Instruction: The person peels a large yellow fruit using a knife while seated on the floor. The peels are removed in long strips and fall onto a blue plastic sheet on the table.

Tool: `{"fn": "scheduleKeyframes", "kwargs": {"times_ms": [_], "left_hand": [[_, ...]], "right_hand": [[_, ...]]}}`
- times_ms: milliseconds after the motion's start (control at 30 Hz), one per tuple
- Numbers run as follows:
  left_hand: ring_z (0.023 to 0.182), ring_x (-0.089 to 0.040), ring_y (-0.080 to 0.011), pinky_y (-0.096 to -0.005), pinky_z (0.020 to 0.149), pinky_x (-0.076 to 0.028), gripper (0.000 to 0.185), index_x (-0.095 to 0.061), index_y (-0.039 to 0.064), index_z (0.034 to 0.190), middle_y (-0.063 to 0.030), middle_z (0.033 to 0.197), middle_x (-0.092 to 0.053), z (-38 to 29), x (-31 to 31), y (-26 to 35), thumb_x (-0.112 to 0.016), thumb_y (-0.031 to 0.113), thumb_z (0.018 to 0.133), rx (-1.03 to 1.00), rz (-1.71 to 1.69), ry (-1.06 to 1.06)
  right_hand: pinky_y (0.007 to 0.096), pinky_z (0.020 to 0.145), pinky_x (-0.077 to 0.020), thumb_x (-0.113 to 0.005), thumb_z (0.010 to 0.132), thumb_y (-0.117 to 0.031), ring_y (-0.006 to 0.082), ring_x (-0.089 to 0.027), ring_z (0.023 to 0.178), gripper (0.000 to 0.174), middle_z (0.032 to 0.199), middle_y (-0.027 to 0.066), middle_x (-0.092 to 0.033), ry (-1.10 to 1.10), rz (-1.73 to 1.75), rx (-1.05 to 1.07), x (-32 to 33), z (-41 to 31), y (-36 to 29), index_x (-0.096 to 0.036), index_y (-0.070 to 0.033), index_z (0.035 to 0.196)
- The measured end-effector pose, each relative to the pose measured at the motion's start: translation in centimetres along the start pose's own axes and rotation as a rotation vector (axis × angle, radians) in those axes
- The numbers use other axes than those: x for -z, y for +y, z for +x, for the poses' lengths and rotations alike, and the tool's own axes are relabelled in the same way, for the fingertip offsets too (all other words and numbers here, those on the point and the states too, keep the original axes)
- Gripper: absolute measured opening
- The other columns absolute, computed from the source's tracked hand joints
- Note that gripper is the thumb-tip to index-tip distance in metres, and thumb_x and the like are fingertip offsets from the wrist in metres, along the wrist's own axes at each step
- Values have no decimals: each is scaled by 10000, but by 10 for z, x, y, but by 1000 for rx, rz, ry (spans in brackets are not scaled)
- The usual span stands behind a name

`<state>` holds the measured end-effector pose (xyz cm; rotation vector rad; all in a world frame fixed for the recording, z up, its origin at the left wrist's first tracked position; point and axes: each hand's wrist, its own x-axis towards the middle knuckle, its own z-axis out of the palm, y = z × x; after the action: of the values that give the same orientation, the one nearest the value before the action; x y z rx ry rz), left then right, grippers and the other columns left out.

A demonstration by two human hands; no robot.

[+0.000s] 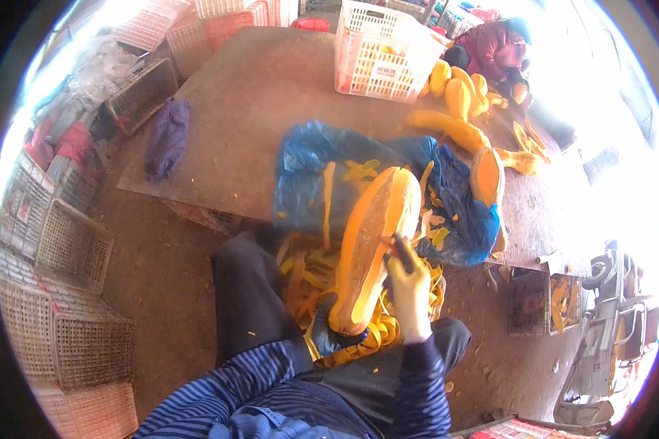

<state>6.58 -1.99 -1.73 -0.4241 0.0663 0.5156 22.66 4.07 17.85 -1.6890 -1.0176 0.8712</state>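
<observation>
A large, long squash (379, 241) stands tilted over my lap, with strips of rind gone and bright orange flesh bared. My left hand (327, 329), in a dark blue glove with a yellow cuff, grips its lower end. At its right side my right hand (409, 274), in a light glove with dark fingers, closes around a small peeling tool (387, 240) that is mostly hidden. Orange peelings (384, 329) heap up in a container between my knees. Beyond the squash, a blue plastic sheet (313, 186) covers the table edge, with loose peel strips (328, 203) on it.
On the wooden table (252, 110) stand a white plastic crate (384, 60) and several peeled squashes (458, 99). A halved squash (487, 175) rests by the sheet. A purple mesh bag (167, 137) lies left. Stacked crates (88, 345) line the left; another person (494, 49) sits far right.
</observation>
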Motion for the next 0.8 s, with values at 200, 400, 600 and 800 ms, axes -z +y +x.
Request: {"fn": "scheduleKeyframes", "kwargs": {"times_ms": [200, 400, 600, 800], "left_hand": [[1383, -528, -362, -663, 1120, -427, 785, -446, 183, 1571, -103, 1555, -524, 4, 5, -1, -591, 650, 957, 7, -184, -20], [1431, -482, -376, -683, 1140, -393, 752, -413, 194, 1594, -106, 1602, -471, 3, 6, -6, -514, 641, 997, -19, -255, -74], [1432, -484, -362, -649, 1157, -394, 729, -390, 171, 1602, -114, 1600, -468, 1, 2, -7, -525, 579, 1014, -39, -113, -32], [1384, -531, -354, -587, 1179, -409, 786, -423, 108, 1573, -168, 1548, -513, 9, -13, -12, -704, 512, 960, -194, 183, 161]], "right_hand": [[247, 504, -426, -622, 990, -238, 81, -502, 544, 456, 999, 58, -754, 39, 259, -68, 29, 131, -7, -659, -21, 1390], [249, 436, -310, -615, 1017, -405, 75, -373, 469, 432, 647, -60, -426, -167, 410, -318, 35, 189, -2, -673, -175, 1378], [286, 433, -335, -633, 1002, -358, 101, -441, 472, 317, 647, -41, -499, -163, 187, -299, 31, 202, -11, -789, -187, 1219], [255, 485, -388, -582, 1017, -195, 88, -508, 520, 353, 719, -5, -651, -54, 65, -88, 10, 191, -8, -733, -91, 1319]]}}
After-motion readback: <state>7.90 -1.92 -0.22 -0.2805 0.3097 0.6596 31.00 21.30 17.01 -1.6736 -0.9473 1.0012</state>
